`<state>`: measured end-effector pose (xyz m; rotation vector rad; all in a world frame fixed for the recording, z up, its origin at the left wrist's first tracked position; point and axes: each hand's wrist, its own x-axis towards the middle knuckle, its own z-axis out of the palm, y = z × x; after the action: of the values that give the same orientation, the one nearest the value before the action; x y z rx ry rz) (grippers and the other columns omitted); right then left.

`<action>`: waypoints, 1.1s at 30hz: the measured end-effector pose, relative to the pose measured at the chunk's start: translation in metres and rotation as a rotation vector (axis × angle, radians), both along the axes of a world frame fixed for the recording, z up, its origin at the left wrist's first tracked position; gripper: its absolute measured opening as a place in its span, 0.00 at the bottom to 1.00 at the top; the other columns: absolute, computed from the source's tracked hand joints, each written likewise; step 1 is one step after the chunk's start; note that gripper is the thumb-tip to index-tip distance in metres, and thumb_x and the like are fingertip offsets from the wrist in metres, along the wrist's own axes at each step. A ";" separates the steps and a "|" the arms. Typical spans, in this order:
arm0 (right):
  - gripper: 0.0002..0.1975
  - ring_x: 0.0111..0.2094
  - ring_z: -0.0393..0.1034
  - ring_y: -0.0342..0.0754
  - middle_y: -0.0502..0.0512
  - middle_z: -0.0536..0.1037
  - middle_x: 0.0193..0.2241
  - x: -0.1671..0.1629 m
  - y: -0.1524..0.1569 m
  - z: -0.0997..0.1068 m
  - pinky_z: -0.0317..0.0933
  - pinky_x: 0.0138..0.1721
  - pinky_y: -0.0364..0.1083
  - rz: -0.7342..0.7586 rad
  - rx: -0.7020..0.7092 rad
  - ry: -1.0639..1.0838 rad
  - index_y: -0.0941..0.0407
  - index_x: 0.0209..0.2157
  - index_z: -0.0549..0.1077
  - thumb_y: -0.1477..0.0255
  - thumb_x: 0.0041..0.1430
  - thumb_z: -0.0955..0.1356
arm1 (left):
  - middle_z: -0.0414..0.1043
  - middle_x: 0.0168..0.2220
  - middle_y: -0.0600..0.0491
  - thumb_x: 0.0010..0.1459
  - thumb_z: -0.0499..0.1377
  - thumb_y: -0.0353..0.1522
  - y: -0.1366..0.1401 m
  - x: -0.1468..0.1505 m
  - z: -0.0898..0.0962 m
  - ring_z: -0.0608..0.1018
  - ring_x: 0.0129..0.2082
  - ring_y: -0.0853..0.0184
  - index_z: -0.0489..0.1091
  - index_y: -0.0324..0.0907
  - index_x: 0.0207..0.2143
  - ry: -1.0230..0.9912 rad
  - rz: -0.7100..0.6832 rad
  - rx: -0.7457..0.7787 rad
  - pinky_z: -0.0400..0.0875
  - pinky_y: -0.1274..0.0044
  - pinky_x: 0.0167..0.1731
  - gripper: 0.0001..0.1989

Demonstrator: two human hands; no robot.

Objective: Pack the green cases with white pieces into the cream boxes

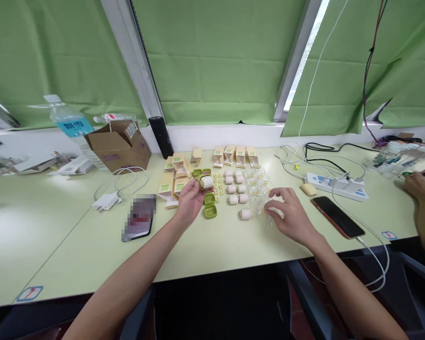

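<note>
My left hand (191, 200) is closed around a small green square cup with a white rounded cylinder (207, 182) in it, raised above the table. More green cups (210, 211) stand just to the right of that hand. My right hand (286, 212) has its thumb and a fingertip pinched at the edge of a clear plastic cover (258, 206), partly hard to see against the table. Other clear covers (257, 177) sit behind it. Between the hands are rows of pale pink-white cylinders (245, 214) and small yellowish pieces (221, 192).
Cream cartons (166, 186) stand behind my left hand, others (240, 156) farther back. A phone (140, 217) and charger (106, 202) lie left, near a cardboard box (120, 146) and black cylinder (161, 137). Right are a power strip (336, 186), cabled phone (338, 216) and another person's hand (423, 189).
</note>
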<state>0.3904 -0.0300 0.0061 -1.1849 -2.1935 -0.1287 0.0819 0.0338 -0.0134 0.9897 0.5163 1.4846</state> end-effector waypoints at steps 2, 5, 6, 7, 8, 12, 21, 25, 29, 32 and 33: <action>0.04 0.53 0.67 0.59 0.60 0.74 0.50 -0.003 0.002 0.022 0.64 0.53 0.60 0.048 -0.030 0.190 0.52 0.36 0.74 0.74 0.65 0.67 | 0.77 0.48 0.44 0.60 0.66 0.39 0.000 0.000 -0.001 0.78 0.36 0.66 0.78 0.38 0.46 0.012 0.015 0.013 0.77 0.71 0.41 0.17; 0.02 0.59 0.68 0.57 0.58 0.74 0.55 -0.024 0.012 0.046 0.61 0.59 0.59 0.193 -0.175 0.469 0.51 0.37 0.70 0.70 0.67 0.67 | 0.77 0.50 0.44 0.60 0.67 0.40 0.002 0.000 -0.002 0.78 0.38 0.65 0.78 0.38 0.46 0.022 0.049 0.042 0.77 0.71 0.41 0.17; 0.03 0.60 0.68 0.57 0.58 0.75 0.55 -0.035 0.017 0.049 0.62 0.59 0.58 0.256 -0.249 0.557 0.51 0.37 0.70 0.68 0.67 0.68 | 0.77 0.50 0.44 0.59 0.67 0.40 0.002 -0.001 -0.002 0.78 0.39 0.65 0.78 0.39 0.47 0.020 0.061 0.053 0.77 0.72 0.41 0.18; 0.05 0.60 0.68 0.56 0.58 0.75 0.54 -0.048 0.025 0.050 0.64 0.57 0.57 0.322 -0.338 0.631 0.51 0.37 0.70 0.66 0.67 0.68 | 0.77 0.50 0.45 0.58 0.68 0.40 0.003 -0.001 -0.002 0.78 0.39 0.65 0.78 0.39 0.47 0.019 0.072 0.064 0.77 0.73 0.41 0.18; 0.08 0.58 0.69 0.55 0.58 0.74 0.54 -0.061 0.033 0.048 0.66 0.55 0.55 0.386 -0.409 0.696 0.52 0.36 0.70 0.64 0.65 0.70 | 0.77 0.50 0.45 0.57 0.69 0.40 0.003 -0.001 -0.002 0.78 0.41 0.65 0.78 0.40 0.48 0.019 0.082 0.075 0.77 0.74 0.41 0.19; 0.21 0.47 0.72 0.51 0.55 0.75 0.45 -0.108 0.066 0.026 0.69 0.45 0.50 0.547 -0.667 0.937 0.50 0.39 0.68 0.58 0.52 0.78 | 0.77 0.49 0.48 0.57 0.69 0.40 0.005 -0.003 -0.001 0.79 0.44 0.65 0.76 0.44 0.53 0.040 0.124 0.110 0.76 0.74 0.44 0.22; 0.29 0.37 0.75 0.49 0.53 0.81 0.38 -0.122 0.075 -0.003 0.69 0.34 0.47 0.517 -0.952 1.197 0.50 0.47 0.68 0.61 0.46 0.80 | 0.76 0.52 0.48 0.59 0.67 0.43 0.004 -0.004 -0.004 0.78 0.50 0.63 0.72 0.46 0.57 0.174 0.194 0.171 0.73 0.73 0.51 0.25; 0.30 0.35 0.77 0.49 0.52 0.82 0.36 -0.122 0.069 -0.001 0.72 0.33 0.48 0.579 -1.048 1.183 0.50 0.49 0.67 0.61 0.47 0.80 | 0.73 0.56 0.44 0.61 0.66 0.44 -0.002 -0.001 -0.003 0.76 0.53 0.58 0.72 0.44 0.57 0.289 0.185 0.240 0.72 0.71 0.51 0.25; 0.30 0.32 0.75 0.47 0.49 0.81 0.33 -0.125 0.067 -0.002 0.70 0.30 0.45 0.607 -1.040 1.208 0.50 0.49 0.68 0.61 0.48 0.80 | 0.71 0.59 0.43 0.63 0.63 0.44 -0.007 0.001 0.001 0.75 0.56 0.55 0.72 0.45 0.58 0.406 0.161 0.309 0.72 0.69 0.53 0.24; 0.30 0.31 0.74 0.46 0.49 0.80 0.33 -0.126 0.065 -0.003 0.69 0.30 0.45 0.598 -1.027 1.233 0.50 0.49 0.69 0.60 0.48 0.80 | 0.70 0.59 0.44 0.65 0.60 0.44 -0.010 0.001 0.003 0.72 0.60 0.54 0.73 0.46 0.57 0.488 0.177 0.385 0.69 0.66 0.58 0.21; 0.30 0.30 0.74 0.46 0.48 0.80 0.32 -0.126 0.064 -0.003 0.69 0.30 0.45 0.595 -1.026 1.237 0.50 0.49 0.69 0.60 0.48 0.80 | 0.70 0.59 0.44 0.66 0.60 0.43 -0.011 0.001 0.003 0.71 0.61 0.54 0.73 0.47 0.57 0.513 0.185 0.409 0.67 0.66 0.60 0.20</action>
<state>0.2644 0.0343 0.0033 -0.6030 -1.2566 1.6503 0.0831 0.0227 -0.0102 1.7051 0.6961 1.5301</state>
